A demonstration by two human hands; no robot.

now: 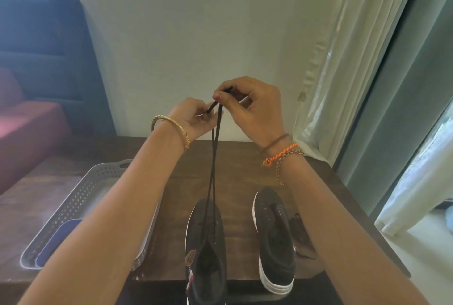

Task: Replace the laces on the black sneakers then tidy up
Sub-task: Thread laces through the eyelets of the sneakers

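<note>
Above the counter (235,157), my left hand (193,118) pinches one lace (212,165) end while my right hand (255,108) pinches the other, both strands rising taut from the left sneaker (206,255). I should match the ends evenly before threading higher. Beside it, the right sneaker (274,238) waits.

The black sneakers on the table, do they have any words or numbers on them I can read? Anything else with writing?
None can be read.
Left black sneaker: a small brownish patch on its collar, too blurred to read.
Right black sneaker with white sole: no writing shows.
Grey perforated plastic basket and dark brown wooden table: no labels show.
</note>
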